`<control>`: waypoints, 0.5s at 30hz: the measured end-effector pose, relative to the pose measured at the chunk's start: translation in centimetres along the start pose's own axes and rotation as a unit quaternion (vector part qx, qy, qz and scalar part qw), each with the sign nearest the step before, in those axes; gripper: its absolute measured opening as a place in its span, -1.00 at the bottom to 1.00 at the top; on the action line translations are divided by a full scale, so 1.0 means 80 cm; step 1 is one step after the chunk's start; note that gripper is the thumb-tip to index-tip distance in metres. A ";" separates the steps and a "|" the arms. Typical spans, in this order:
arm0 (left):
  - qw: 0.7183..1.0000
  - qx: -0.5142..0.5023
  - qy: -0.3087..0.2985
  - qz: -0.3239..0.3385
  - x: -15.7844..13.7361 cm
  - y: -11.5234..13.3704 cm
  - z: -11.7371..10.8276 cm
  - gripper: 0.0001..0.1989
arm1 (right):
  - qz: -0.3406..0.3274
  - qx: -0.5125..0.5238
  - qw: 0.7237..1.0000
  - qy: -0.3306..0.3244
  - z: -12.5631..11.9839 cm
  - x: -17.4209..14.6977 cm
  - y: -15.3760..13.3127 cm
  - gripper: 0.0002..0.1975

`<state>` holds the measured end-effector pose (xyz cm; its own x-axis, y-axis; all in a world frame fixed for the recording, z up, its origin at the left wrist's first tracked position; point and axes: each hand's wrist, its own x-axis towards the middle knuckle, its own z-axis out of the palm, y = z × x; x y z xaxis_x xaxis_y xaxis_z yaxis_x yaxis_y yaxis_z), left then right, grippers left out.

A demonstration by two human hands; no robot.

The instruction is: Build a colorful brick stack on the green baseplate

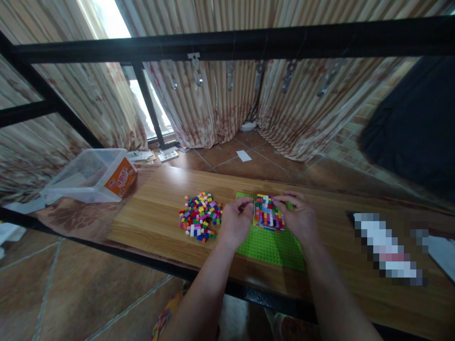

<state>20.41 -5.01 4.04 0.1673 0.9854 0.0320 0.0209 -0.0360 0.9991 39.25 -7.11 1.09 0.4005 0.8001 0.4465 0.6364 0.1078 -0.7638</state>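
Observation:
A green studded baseplate (265,248) lies on the wooden table. On its upper part stands a block built of many-coloured toy bricks (269,215), in tight rows of red, purple, white, yellow and blue. My left hand (237,220) is closed at the block's left side, thumb and forefinger against its edge. Across from it, my right hand (298,215) has bent fingers at the upper right edge of the block. Any small brick between the fingertips is hidden. Left of the baseplate, a pile of loose toy bricks (200,215) is spread out near my left hand.
The wooden tabletop (152,208) holds a pixelated object (386,248) at the right. A clear plastic bin (88,175) with an orange label stands at the left end. Behind the table are a black metal bar (227,45) with hanging hooks and striped curtains (209,104).

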 end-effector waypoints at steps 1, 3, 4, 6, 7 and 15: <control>1.000 0.001 0.001 0.000 0.000 0.000 0.000 -0.79 | 0.009 0.007 1.000 0.003 0.001 0.000 0.001 -0.77; 1.000 0.001 0.002 0.002 -0.001 0.001 -0.001 -0.79 | 0.037 0.031 0.999 0.004 0.004 0.000 0.004 -0.75; 1.000 0.000 0.001 0.003 -0.001 0.000 -0.001 -0.79 | 0.056 0.049 0.997 0.000 0.006 -0.001 0.004 -0.71; 1.000 -0.001 -0.002 0.003 -0.001 0.000 -0.002 -0.80 | 0.105 0.086 0.991 -0.007 0.010 -0.001 0.005 -0.63; 1.000 -0.001 -0.003 0.003 -0.002 0.000 -0.002 -0.79 | 0.131 0.099 0.986 -0.009 0.011 -0.002 0.004 -0.59; 1.000 0.003 -0.003 -0.002 0.000 0.000 -0.003 -0.79 | 0.183 0.186 0.965 0.018 0.018 0.000 0.006 -0.53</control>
<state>20.15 -5.01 4.08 0.1730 0.9845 0.0281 0.0282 -0.0335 0.9990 38.59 -6.18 0.03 0.5800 0.8048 0.1258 0.1702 0.0313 -0.9849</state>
